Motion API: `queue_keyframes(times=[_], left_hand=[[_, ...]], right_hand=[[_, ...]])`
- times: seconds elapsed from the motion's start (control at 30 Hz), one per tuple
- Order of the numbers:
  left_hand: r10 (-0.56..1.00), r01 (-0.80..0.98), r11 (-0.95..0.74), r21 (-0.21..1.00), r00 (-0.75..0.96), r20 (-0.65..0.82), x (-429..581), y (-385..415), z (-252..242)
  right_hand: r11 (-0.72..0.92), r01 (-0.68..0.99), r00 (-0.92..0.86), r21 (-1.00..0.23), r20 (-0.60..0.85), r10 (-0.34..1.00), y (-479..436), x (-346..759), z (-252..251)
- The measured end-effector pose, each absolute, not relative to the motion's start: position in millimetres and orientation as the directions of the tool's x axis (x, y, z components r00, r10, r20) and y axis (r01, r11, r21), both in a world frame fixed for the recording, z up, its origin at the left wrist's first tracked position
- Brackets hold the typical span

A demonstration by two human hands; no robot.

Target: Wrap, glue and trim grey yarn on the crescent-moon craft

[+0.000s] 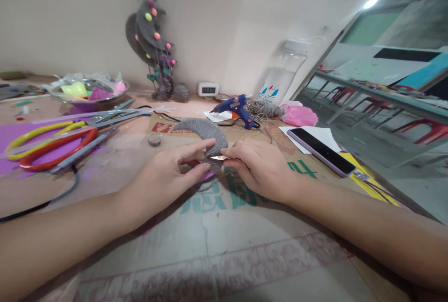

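A crescent shape wrapped in grey yarn point(205, 129) lies at the middle of the work surface, its curve arching up and to the right. My left hand point(166, 171) grips its lower part between thumb and fingers. Pinched in my right hand point(261, 166) is a small shiny pointed metal piece point(218, 158), which lies against the yarn. My right fingers hide the rest of this piece, so its kind is unclear. A bit of purple point(206, 177) and a loose strand show beneath the left thumb.
A blue glue gun point(234, 108), grey yarn point(262, 109) and a water bottle point(280, 75) stand behind. Red-and-yellow-handled scissors point(58, 150) and a bowl point(91, 103) are left; a phone point(322, 150) is right. A decorated crescent point(150, 26) hangs on the wall.
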State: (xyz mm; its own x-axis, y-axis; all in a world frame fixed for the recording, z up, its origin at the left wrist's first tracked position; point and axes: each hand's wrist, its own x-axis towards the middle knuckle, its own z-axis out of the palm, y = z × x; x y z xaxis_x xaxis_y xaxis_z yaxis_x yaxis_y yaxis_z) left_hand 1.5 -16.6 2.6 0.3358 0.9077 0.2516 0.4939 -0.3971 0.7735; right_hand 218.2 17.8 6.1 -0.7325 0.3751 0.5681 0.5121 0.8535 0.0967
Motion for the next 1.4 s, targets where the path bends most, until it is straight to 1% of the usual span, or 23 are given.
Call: queue_keyframes(times=[0.1,0.17,0.23,0.3,0.37,0.47,0.57,0.7,0.83,0.9,1.0,1.07,1.13,1.2,1.27,1.33,1.4], left_hand=[[0.912,0.413,-0.374,0.830,0.324,0.250,3,-16,3],[0.924,0.329,-0.338,0.882,0.296,0.244,4,-15,3],[0.938,0.263,-0.299,0.917,0.259,0.231,4,-13,3],[0.947,0.243,-0.276,0.930,0.235,0.219,4,-11,3],[0.947,0.267,-0.278,0.923,0.234,0.218,4,-10,3],[0.937,0.301,-0.305,0.904,0.266,0.227,3,-11,4],[0.933,0.317,-0.299,0.900,0.293,0.206,3,-12,5],[0.946,0.404,-0.306,0.862,0.228,0.229,4,-12,8],[0.938,0.503,-0.339,0.795,0.246,0.245,3,-10,9],[0.920,0.566,-0.387,0.728,0.292,0.262,2,-10,8],[0.891,0.639,-0.453,0.622,0.345,0.294,0,-11,7],[0.891,0.667,-0.454,0.591,0.330,0.312,0,-11,6],[0.896,0.682,-0.442,0.583,0.310,0.317,0,-11,6],[0.899,0.685,-0.437,0.583,0.302,0.318,1,-11,7],[0.891,0.687,-0.453,0.568,0.322,0.321,1,-11,7],[0.870,0.678,-0.492,0.547,0.357,0.340,1,-11,8],[0.851,0.641,-0.526,0.560,0.389,0.354,1,-11,9]], right_hand=[[0.819,0.561,-0.605,-0.122,0.615,0.506,18,219,5],[0.773,0.562,-0.516,-0.293,0.606,0.605,18,217,4],[0.699,0.523,-0.436,-0.487,0.552,0.711,19,214,5],[0.594,0.471,-0.400,-0.652,0.442,0.803,20,209,8],[0.499,0.436,-0.423,-0.749,0.319,0.848,20,205,11],[0.413,0.394,-0.470,-0.821,0.206,0.858,18,202,12],[0.372,0.380,-0.484,-0.847,0.161,0.860,15,201,11],[0.429,0.364,-0.501,-0.827,0.214,0.838,12,202,10],[0.474,0.399,-0.489,-0.785,0.256,0.834,11,203,11],[0.523,0.432,-0.485,-0.735,0.299,0.822,10,203,11],[0.638,0.455,-0.524,-0.621,0.392,0.756,8,204,10],[0.699,0.452,-0.555,-0.553,0.439,0.707,7,204,9],[0.730,0.445,-0.576,-0.518,0.459,0.677,6,204,9],[0.732,0.436,-0.580,-0.523,0.459,0.673,6,204,8],[0.694,0.434,-0.558,-0.574,0.434,0.707,7,204,8],[0.616,0.446,-0.507,-0.649,0.384,0.772,9,203,8],[0.528,0.457,-0.458,-0.716,0.319,0.830,11,203,9]])
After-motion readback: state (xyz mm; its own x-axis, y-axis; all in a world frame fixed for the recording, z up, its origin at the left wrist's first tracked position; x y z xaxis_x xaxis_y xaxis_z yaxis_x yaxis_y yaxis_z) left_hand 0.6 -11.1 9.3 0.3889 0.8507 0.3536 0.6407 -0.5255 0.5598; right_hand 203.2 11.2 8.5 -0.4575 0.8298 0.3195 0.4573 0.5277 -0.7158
